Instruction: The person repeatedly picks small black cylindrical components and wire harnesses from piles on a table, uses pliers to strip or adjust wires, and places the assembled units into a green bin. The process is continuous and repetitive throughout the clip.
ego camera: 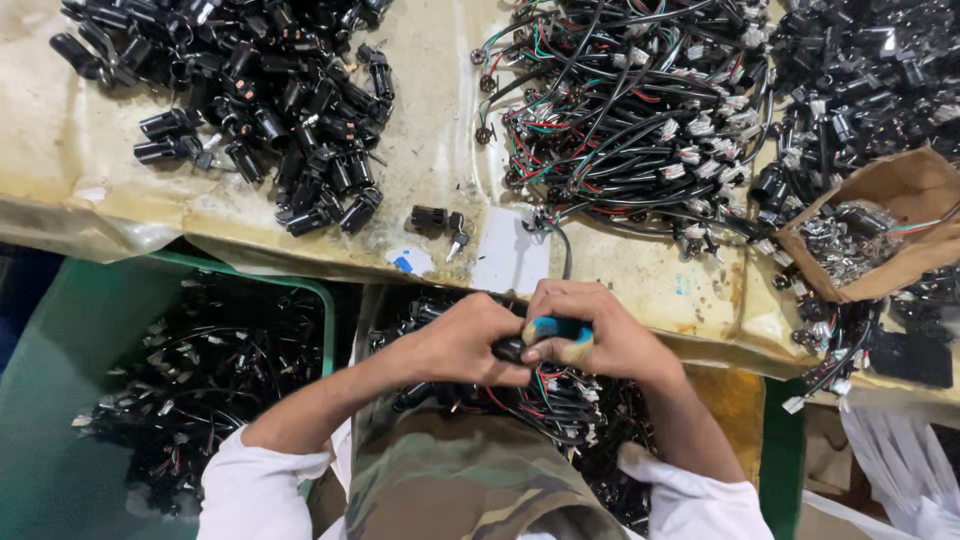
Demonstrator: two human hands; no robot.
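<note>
- Looking down from my head camera, I see my two hands meeting just below the near edge of a worktable covered in a yellowish, stained sheet.
- My left hand is curled closed around a small black part, from which red, green and black wires trail down toward my lap.
- My right hand is closed around a tool with a blue and yellow handle, its fingers pressed against the same black part; the two hands touch each other.
- The working end of the tool is hidden between my fingers, so I cannot tell its kind.
- Beneath my hands sits a heap of finished black wired pieces, resting against my camouflage-patterned clothing.
- To my left stands a green bin holding more dark wired pieces.
- On the table, far left, lies a large pile of black cylindrical parts.
- In the middle of the table is a tangled bundle of wire harnesses with white connectors.
- One lone black cylinder with a small key lies near the table edge, just above my hands.
- On the right, an open brown cardboard box holds small shiny metal pieces.
</note>
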